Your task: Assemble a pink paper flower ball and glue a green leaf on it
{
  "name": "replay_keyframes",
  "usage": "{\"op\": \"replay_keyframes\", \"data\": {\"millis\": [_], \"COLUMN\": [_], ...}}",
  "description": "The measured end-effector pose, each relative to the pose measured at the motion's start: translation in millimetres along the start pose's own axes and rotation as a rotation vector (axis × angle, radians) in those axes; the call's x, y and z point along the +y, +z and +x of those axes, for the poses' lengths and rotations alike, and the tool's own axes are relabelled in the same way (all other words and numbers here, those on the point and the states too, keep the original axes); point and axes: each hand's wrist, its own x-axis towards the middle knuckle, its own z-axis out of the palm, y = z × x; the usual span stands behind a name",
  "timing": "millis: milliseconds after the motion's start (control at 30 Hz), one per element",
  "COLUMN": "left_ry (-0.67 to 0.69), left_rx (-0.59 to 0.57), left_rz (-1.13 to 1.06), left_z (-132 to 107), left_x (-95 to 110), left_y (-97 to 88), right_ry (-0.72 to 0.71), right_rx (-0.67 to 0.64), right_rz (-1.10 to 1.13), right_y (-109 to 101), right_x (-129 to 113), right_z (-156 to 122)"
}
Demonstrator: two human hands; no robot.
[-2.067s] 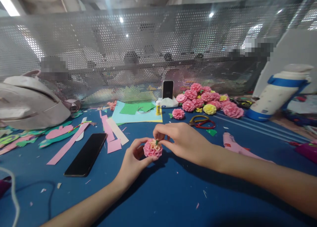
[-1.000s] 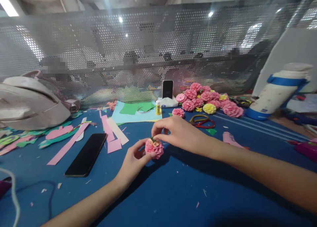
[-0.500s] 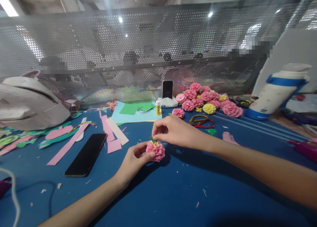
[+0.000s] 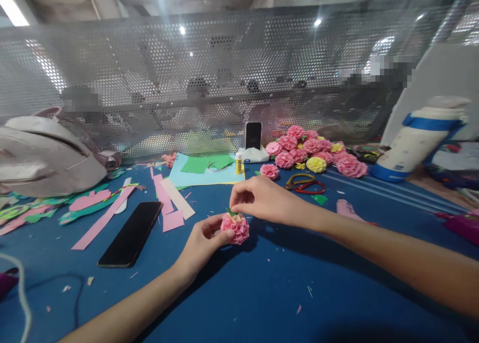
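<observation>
A pink paper flower [image 4: 236,229] sits between the thumb and fingers of my left hand [image 4: 204,237], held just above the blue table. On the side of the flower facing up, a small green paper leaf [image 4: 232,212] shows beside some paler, cream-pink paper. My right hand [image 4: 258,199] comes in from the right, its thumb and index finger pinched together at that leaf. The fingers partly cover the leaf, so its full shape is hidden.
A black phone [image 4: 130,234] and pink paper strips [image 4: 103,218] lie left. Behind are a glue stick [image 4: 238,163], green paper [image 4: 200,163] and a propped phone [image 4: 253,135]. Finished paper flowers [image 4: 288,142], scissors [image 4: 305,183] and a bottle [image 4: 417,136] stand right. A bag [image 4: 48,156] is far left.
Almost nothing differs. Both hands keep their hold at the flower, and my right hand's fingers have shifted only very slightly.
</observation>
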Motion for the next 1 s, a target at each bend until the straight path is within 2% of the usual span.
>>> {"op": "replay_keyframes", "data": {"millis": [233,367,567,800,900,1000], "left_ry": [-0.001,0.005,0.034,0.057,0.078,0.089], "left_rx": [0.001,0.0,0.006,-0.021,-0.035,-0.042], "left_rz": [-0.024,-0.071,-0.186,-0.232,-0.221,-0.204], "left_z": [-0.4,-0.3,1.6,1.2,1.8,2.7], "left_x": [-0.6,-2.4,-6.1,-5.6,-7.9,-10.6], "left_y": [-0.2,-1.7,-4.6,-4.0,-5.1,-6.0], "right_ry": [-0.01,-0.048,-0.11,-0.334,-0.286,-0.144], "right_rx": [0.023,0.032,0.169,-0.003,0.075,0.095], "right_rz": [-0.006,-0.013,-0.003,-0.087,-0.068,-0.013], "right_y": [2.3,-3.9,-19.4,-15.4,-17.1,-17.3], "right_x": [0.9,-0.9,-1.0,3.7,3.6,5.2], "right_z": [-1.2,-1.4,-8.0,-28.6,-34.1,-40.1]}}
